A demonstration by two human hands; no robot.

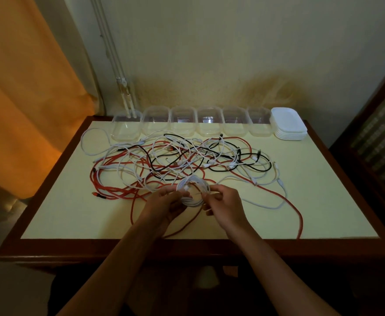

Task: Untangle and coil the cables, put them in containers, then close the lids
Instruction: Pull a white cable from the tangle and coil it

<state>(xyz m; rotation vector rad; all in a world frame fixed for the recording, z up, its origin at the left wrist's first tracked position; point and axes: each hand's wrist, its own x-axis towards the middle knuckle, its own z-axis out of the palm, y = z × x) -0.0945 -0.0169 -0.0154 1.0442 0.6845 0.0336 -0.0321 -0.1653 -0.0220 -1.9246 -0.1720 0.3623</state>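
A white cable coil (193,190) is held above the table's near middle. My left hand (167,205) grips its left side and my right hand (224,205) pinches its right side. Behind the coil sprawls a tangle of red, white and black cables (178,160) across the table's centre. One red cable (294,208) trails over the front right edge. Several clear plastic containers (182,122) stand open in a row along the back edge. A stack of white lids (288,124) sits at the row's right end.
The cream table (73,213) has a dark wooden rim. An orange curtain (27,87) hangs at the left and a dark cabinet (378,137) stands at the right. The wall is directly behind the containers.
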